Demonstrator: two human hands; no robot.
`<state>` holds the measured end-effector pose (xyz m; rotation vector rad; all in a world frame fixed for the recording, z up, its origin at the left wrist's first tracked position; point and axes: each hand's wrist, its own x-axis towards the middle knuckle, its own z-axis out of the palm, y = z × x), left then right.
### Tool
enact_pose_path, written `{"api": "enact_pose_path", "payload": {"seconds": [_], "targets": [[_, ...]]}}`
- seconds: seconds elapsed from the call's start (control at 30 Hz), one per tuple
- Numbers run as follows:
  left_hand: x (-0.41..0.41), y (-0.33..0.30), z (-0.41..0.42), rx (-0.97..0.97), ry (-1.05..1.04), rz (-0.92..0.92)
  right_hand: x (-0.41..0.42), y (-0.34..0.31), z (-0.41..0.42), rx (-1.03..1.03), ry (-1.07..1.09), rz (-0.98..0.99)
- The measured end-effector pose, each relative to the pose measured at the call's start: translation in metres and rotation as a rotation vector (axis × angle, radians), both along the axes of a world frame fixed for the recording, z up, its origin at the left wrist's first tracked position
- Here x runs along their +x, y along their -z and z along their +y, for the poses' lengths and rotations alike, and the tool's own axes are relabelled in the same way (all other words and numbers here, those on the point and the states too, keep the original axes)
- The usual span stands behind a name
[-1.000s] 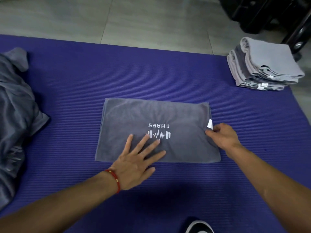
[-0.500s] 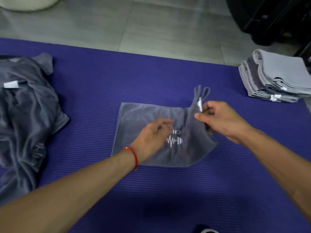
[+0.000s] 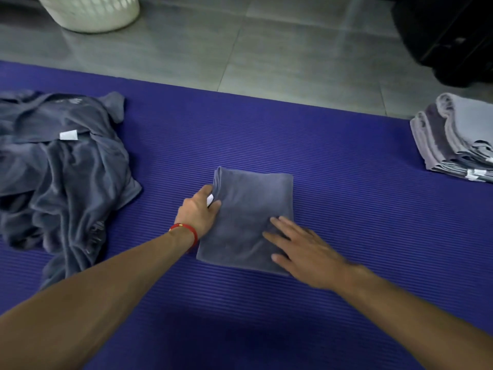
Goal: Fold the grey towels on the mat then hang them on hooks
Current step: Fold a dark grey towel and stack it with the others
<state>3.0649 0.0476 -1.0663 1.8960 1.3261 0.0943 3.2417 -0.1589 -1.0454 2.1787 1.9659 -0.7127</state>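
Now folded towel point(image 3: 250, 209) under both hands: left hand point(image 3: 198, 213) gripping edge, right hand point(image 3: 306, 252) flat.

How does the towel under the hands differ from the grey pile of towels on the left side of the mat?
The folded towel is one neat, compact square; the pile is crumpled and spread wide. The towel lies flat with smooth faces; the pile is full of creases and humps. Both hands touch the towel: the left hand at its left edge, the right hand flat on it. Nothing touches the pile. Both are grey and lie on the purple mat.
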Motion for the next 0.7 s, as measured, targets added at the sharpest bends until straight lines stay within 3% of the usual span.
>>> {"api": "enact_pose_path", "payload": {"seconds": [0.17,0.33,0.43,0.53,0.63,0.7], "targets": [[-0.001,0.003,-0.007,0.079,-0.007,-0.127,0.005,0.004,-0.008,-0.024,-0.012,0.022],[-0.007,0.01,-0.002,0.128,0.043,-0.072,0.015,0.003,0.022,0.185,0.047,-0.118],[-0.004,0.009,-0.003,0.239,0.021,-0.044,0.03,0.008,0.044,0.073,0.119,-0.124],[-0.004,0.017,0.0,0.209,0.003,0.048,0.044,0.019,0.048,-0.048,0.155,-0.089],[-0.003,0.02,0.005,0.161,-0.044,0.058,0.038,0.022,0.045,-0.015,0.24,0.018],[0.001,0.017,0.007,0.23,-0.017,0.085,0.025,0.02,0.038,0.067,0.36,0.05]]}}
